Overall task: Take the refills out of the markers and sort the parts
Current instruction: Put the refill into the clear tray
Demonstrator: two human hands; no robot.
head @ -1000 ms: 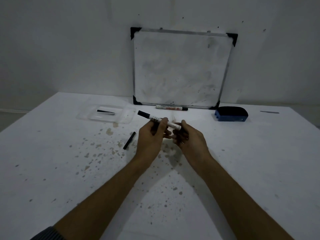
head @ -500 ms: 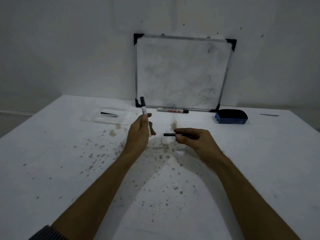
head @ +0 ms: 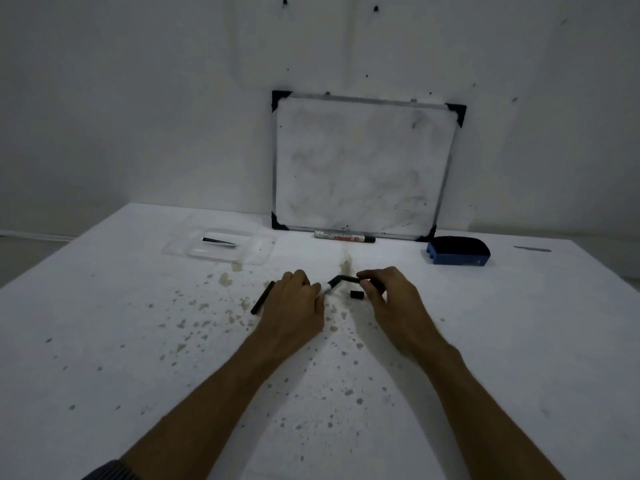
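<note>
While both hands are working low over the white table (head: 519,341), the left hand (head: 294,306) is closing around a marker body (head: 325,289); only its white end with a dark tip section is showing past the knuckles, pointing right. Right hand (head: 391,299) is pinching a thin black refill (head: 353,279) between thumb and fingers, curled tight on it. Refill's free end is meeting the marker's dark tip just between the two hands, the pair forming a shallow angle; cannot tell whether the refill is partly inside the body or only touching it.

A small black cap piece (head: 356,294) is lying on the table just under the right hand's fingertips, apart from the refill. A second black stick (head: 262,297), refill-like, is lying diagonally just left of the left hand, touching nothing.

Further back left, a clear plastic tray (head: 180,249) is holding one dark tapered part (head: 219,241). Another marker (head: 344,236), capped with red print, is lying along the foot of a smudged whiteboard (head: 360,168) that is leaning on the wall. A blue eraser (head: 458,251) is sitting right of the board. Brown stains are spreading over the tabletop around the hands.
</note>
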